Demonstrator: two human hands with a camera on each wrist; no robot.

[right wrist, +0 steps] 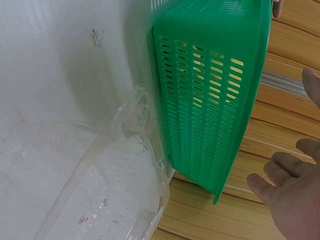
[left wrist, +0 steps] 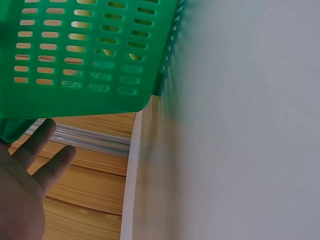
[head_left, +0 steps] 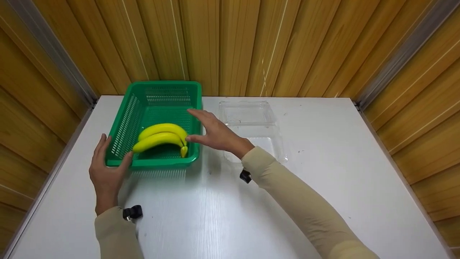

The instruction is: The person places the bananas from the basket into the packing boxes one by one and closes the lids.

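A green plastic basket (head_left: 161, 164) stands at the left back of the white table, with a bunch of yellow bananas (head_left: 158, 141) in its front half. My left hand (head_left: 106, 172) is at the basket's front-left corner, its thumb by the front rim and its fingers along the outer left side. In the left wrist view, fingers (left wrist: 55, 167) stretch out just beneath the basket rim. Over the basket's right rim reaches my right hand (head_left: 217, 135), fingers extended and thumb apart, near the bananas' right end. Contact with the bananas cannot be made out.
To the right of the basket lies an opened clear plastic clamshell container (head_left: 248, 112), partly behind my right forearm. Wood-patterned panels (head_left: 237, 46) rise along the table's back and both sides. Each wrist carries a small black device (head_left: 133, 212).
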